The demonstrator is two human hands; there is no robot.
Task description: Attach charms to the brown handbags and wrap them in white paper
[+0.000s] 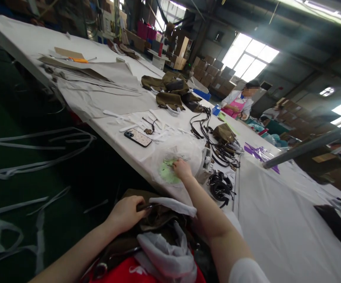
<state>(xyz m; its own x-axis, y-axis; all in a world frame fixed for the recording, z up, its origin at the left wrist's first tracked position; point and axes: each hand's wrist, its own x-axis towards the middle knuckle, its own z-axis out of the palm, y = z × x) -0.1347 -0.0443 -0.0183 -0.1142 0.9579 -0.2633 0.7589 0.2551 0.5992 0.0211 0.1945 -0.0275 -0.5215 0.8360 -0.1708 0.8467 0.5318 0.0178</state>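
Note:
My left hand (126, 213) is closed round the edge of an olive-brown bag (155, 220) on my lap, with white padding strips hanging from it. Stretched forward, my right hand (182, 169) reaches into a clear plastic bag (192, 151) on the table, at a light green patch (167, 171). Its fingers are bent together, and what they hold, if anything, is too small to name. A phone (137, 137) and a dark cord with a small charm (148, 131) lie to the left of the plastic bag.
The white table (276, 212) also bears olive bags (170, 90), coiled black straps (220, 186), paper sheets (99, 74) and an orange-handled tool (78, 60). A metal pole (300, 149) slants at the right. A person in a pink apron (235, 106) stands across the table.

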